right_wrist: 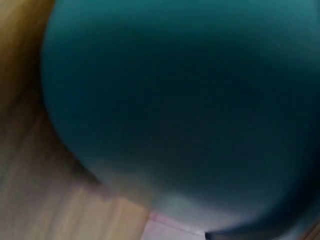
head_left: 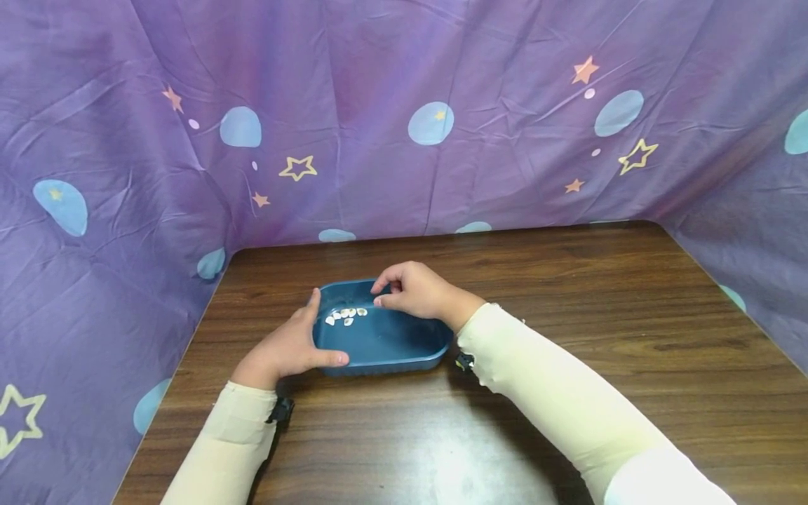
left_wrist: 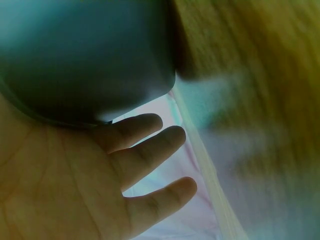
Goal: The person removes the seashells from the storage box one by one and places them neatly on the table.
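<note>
While touching tray (head_left: 391, 344) at nine o'clock with straight-fingered left hand (head_left: 287, 347), holds right hand (head_left: 419, 291) curled, cannot tell if gripping, with white bits (head_left: 352, 313) near its eight o'clock.

head view behind, above hands (head_left: 290, 348), facing forward, down; wrist views at wrists, very close, facing dish (head_left: 385, 365); all share dish.

dark blue tray (head_left: 379, 344), whitish pieces (head_left: 348, 322), brown wood-grain table (head_left: 631, 315), purple star-patterned cloth (head_left: 379, 56), cream sleeves (head_left: 543, 379).
</note>
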Motion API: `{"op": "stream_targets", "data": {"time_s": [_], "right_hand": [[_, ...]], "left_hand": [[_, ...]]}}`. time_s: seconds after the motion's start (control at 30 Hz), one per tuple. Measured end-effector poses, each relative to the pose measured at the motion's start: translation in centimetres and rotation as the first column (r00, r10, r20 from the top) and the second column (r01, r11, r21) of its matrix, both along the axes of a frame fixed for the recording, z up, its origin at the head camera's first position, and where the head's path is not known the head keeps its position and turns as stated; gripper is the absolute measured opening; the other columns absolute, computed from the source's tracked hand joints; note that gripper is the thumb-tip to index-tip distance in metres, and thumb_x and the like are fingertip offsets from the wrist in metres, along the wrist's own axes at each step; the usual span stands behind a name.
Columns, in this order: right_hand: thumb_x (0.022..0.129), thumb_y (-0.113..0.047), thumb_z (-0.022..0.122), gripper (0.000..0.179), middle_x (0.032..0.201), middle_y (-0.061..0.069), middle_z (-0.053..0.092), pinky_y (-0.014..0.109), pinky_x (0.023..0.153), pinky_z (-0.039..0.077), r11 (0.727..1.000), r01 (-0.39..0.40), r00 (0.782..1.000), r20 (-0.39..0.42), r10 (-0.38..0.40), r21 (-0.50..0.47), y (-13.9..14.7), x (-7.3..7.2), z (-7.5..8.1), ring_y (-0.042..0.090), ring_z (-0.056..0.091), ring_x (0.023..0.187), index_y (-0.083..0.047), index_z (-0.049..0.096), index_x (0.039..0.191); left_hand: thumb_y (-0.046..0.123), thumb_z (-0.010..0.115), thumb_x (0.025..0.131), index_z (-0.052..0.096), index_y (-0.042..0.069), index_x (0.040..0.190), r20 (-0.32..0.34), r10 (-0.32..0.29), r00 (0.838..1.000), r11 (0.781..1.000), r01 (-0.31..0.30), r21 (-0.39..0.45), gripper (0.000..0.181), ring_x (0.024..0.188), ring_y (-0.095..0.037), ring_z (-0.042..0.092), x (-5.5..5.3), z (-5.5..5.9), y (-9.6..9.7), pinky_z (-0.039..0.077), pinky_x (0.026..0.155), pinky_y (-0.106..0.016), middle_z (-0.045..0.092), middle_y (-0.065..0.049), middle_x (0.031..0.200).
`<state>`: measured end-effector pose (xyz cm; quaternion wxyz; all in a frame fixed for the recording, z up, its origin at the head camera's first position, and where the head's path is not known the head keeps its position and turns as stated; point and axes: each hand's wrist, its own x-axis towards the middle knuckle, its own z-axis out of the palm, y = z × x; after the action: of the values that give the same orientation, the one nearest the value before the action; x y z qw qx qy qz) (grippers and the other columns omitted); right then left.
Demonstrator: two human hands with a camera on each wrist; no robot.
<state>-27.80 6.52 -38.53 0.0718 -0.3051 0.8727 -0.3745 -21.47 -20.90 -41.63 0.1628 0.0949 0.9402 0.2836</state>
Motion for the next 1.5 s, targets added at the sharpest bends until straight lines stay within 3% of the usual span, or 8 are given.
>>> {"op": "stream_targets", "data": {"time_s": [0.37,0.83,1.2,1.33,1.5], "right_hand": [[0.094,-0.02,0.08,0.022,0.061,-0.008,0.049,0.022,0.059,0.041,1.0,-0.009,0.999,0.034,0.01,-0.024,-2.1,-0.1,-1.5,0.005,0.045,0.057,-0.005,0.08,0.111],[0.094,-0.02,0.08,0.016,0.064,-0.006,0.053,0.023,0.062,0.044,1.0,0.004,0.999,0.046,-0.005,0.026,-3.3,0.0,-2.2,0.006,0.049,0.06,-0.011,0.08,0.108],[0.094,-0.022,0.081,0.023,0.067,-0.006,0.057,0.023,0.061,0.045,0.995,0.006,0.996,0.088,-0.015,0.1,-3.5,-0.2,-3.6,0.007,0.053,0.061,-0.01,0.078,0.114],[0.094,-0.023,0.081,0.027,0.078,0.0,0.067,0.028,0.071,0.051,0.988,0.006,0.996,0.085,-0.02,0.154,-3.6,-0.1,-3.8,0.011,0.059,0.07,-0.012,0.077,0.117],[0.095,-0.026,0.081,0.035,0.121,0.004,0.075,0.038,0.105,0.051,0.978,0.018,0.996,0.08,-0.035,0.207,-3.7,-0.2,-4.1,0.017,0.066,0.108,-0.013,0.073,0.127]], "left_hand": [[0.068,0.084,0.078,-0.012,0.005,0.168,0.001,-0.004,1.0,1.0,0.004,-0.014,0.145,0.153,-0.053,0.03,-0.1,0.0,0.0,0.033,0.12,-0.067,0.014,-0.035,0.171],[0.066,0.084,0.08,-0.012,0.005,0.168,0.004,-0.008,1.0,1.0,0.009,-0.008,0.144,0.152,-0.054,0.031,0.0,0.5,0.1,0.033,0.119,-0.067,0.015,-0.036,0.17],[0.067,0.083,0.08,-0.013,0.006,0.167,0.027,-0.004,1.0,1.0,0.004,-0.007,0.144,0.154,-0.054,0.028,0.1,0.5,0.1,0.032,0.12,-0.067,0.013,-0.035,0.171],[0.069,0.082,0.08,-0.014,0.007,0.167,0.029,0.0,1.0,1.0,0.001,-0.021,0.144,0.154,-0.054,0.028,0.0,0.4,0.1,0.033,0.119,-0.067,0.013,-0.035,0.171],[0.069,0.082,0.079,-0.014,0.007,0.167,0.026,-0.003,1.0,1.0,0.003,-0.019,0.145,0.154,-0.053,0.028,0.0,0.3,0.1,0.033,0.119,-0.067,0.013,-0.034,0.171]]}}
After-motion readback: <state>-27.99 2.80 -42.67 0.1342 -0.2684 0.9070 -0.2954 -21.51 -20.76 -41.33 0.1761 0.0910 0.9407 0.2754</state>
